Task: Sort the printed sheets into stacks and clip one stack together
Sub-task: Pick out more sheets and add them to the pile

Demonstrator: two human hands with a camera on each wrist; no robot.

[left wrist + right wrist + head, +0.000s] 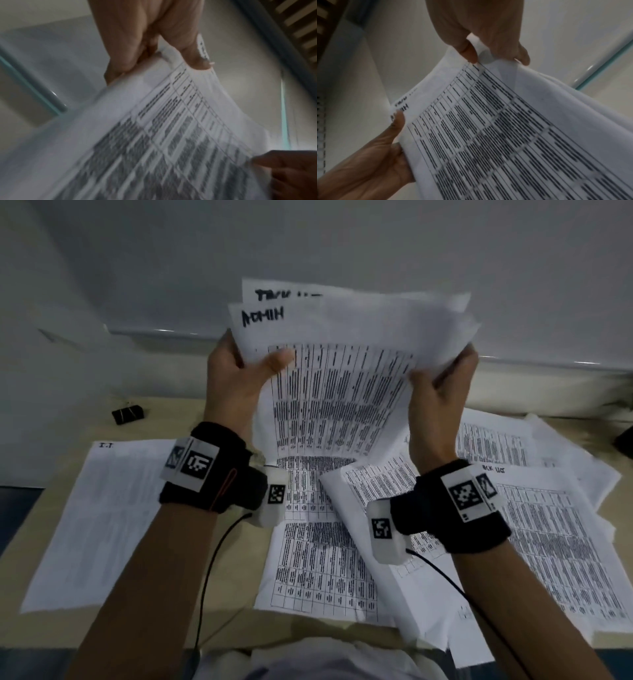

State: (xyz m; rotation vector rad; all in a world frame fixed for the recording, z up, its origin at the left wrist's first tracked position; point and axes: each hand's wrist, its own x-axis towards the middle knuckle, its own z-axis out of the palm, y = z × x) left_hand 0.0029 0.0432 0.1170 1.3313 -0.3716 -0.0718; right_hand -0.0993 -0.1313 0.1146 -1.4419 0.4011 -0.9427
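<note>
Both hands grasp 1 raised sheaf of printed sheets (pixel 342 392): left hand (pixel 236 381) on its left edge, right hand (pixel 442 402) on its right. Best keep both pinches firm, read the top heading, then lower it onto the matching stack (pixel 329 559) beneath the wrists.

Left hand (pixel 154 40): top centre, I see it pinching the printed sheets (pixel 154 135).
Right hand (pixel 291 173): lower right, gripping the sheets' far edge.

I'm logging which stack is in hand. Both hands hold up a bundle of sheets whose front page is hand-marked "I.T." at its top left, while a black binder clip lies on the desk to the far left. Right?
Not quite. The front page of the bundle of sheets held by the left hand and right hand is marked "ADMIN", as the head view shows. The "I.T." sheet lies on the desk. The binder clip is as stated.
</note>
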